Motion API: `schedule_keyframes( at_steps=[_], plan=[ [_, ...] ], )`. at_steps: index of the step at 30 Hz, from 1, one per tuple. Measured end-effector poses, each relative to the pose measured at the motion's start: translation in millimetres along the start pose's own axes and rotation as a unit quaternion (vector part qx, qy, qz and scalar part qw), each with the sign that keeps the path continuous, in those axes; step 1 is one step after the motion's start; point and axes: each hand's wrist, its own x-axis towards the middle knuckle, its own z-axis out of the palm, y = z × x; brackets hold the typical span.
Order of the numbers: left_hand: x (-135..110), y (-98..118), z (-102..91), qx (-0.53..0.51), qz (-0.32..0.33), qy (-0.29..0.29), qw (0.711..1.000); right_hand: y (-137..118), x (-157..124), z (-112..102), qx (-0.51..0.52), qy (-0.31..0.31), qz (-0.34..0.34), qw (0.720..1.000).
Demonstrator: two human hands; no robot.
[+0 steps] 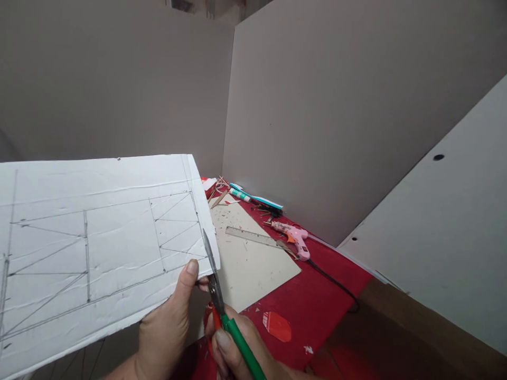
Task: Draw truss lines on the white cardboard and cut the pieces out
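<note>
A large sheet of white cardboard (119, 237), marked with pencilled rectangles and zigzag lines, fills the left of the view. My left hand (168, 322) grips its lower edge, thumb on top and the other fingers mostly hidden beneath. In my right hand (237, 345) is a pair of scissors (217, 293) with green and orange handles. One blade lies over the sheet's face near its lower right corner, pointing up along the right-hand margin. The other blade is hidden behind the cardboard.
A pink glue gun (295, 237) with a black cord lies on the red tabletop (332, 274). Beside it, a ruler (253, 236) rests on a beige board (253, 274). Scraps and a tube (240, 195) sit at the back, below grey panels (336, 105). A red cutout (277, 326) lies in front.
</note>
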Motion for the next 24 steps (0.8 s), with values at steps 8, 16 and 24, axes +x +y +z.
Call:
schedule_keyframes(
  at_steps=[8,16,24],
  plan=[
    [-1,-1,-1.9,0.015,-0.01,-0.032,0.999,-3,1,-1,-0.003,-0.005,-0.017,1.0],
    [-1,-4,-1.8,0.022,0.013,-0.016,1.0,-2,1,0,-0.013,-0.003,-0.035,0.999],
    [-2,-2,-2.2,0.019,-0.023,0.006,1.0,-15,0,4,-0.001,0.003,0.005,1.0]
  ],
)
